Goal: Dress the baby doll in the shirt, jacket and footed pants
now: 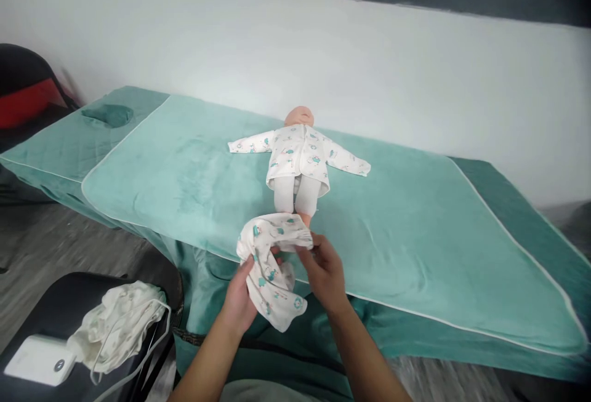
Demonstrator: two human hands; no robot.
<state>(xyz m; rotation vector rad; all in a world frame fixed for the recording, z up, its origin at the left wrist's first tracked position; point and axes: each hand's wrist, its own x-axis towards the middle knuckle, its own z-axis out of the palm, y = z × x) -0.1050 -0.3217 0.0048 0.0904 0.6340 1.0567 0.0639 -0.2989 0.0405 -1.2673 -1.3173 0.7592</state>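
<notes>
A pair of white baby pants [272, 266] with small teal and red prints hangs bunched between my two hands at the near edge of the bed. My left hand [242, 294] grips the cloth from the left, thumb on top and some fingers hidden beneath. At the gathered edge on the right, my right hand [325, 269] pinches the fabric. Just beyond lies a baby doll [300, 117] on its back, arms spread. It wears a matching printed jacket [298, 152] and white coverings on its legs [307, 196]. The pants hide part of its feet.
Beneath the doll, a teal cover [415, 223] with white piping spreads over a long bed against the white wall [258, 45]. A face hole [108, 116] is at its left end. On a black chair [60, 303] lie crumpled white cloth [124, 322] and a white corded device [40, 359].
</notes>
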